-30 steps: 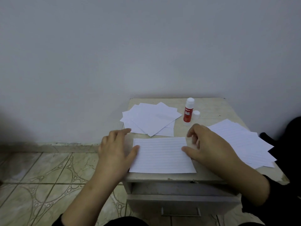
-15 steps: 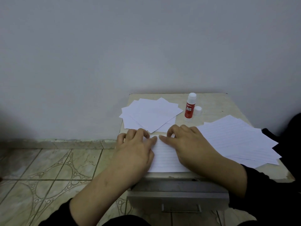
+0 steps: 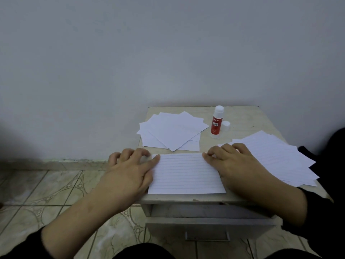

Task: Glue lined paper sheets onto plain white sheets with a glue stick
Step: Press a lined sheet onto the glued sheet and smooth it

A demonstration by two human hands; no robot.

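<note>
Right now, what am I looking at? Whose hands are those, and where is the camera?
There is no machine here. A person wears one camera on their head, so you look down at their own two hands. The left hand and the right hand both lie on one lined sheet, at its two ends, on a small table. Neither hand grips anything. Behind the sheet lies a pile of plain white sheets. To the right lies a pile of lined sheets. A red glue stick stands upright at the back, with its cap beside it.
</note>
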